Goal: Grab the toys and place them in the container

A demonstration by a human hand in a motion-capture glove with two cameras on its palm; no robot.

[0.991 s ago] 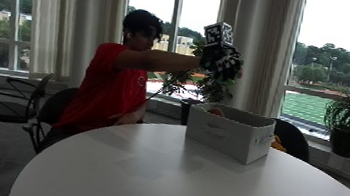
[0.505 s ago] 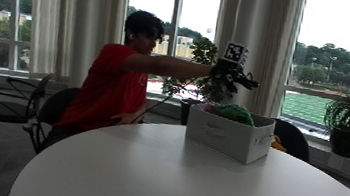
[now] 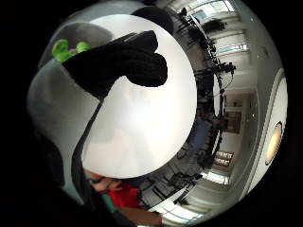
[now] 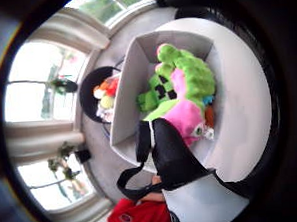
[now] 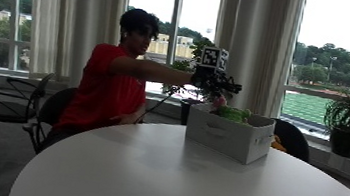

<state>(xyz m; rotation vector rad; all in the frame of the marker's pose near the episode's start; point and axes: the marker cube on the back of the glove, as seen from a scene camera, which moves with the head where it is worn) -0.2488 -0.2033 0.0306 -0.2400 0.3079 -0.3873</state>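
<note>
While the person's arm reaches out level, the gloved hand point(image 5: 211, 82) hangs just above the container point(image 5: 227, 134) on the white desk point(image 5: 178, 184), fingers relaxed and holding nothing. A green toy point(image 4: 184, 71) and a pink toy point(image 4: 186, 114) lie touching inside the container, the green one showing above its rim.

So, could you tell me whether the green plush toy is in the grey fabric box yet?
In. The green plush toy lies inside the grey fabric box, on a pink toy.
</note>
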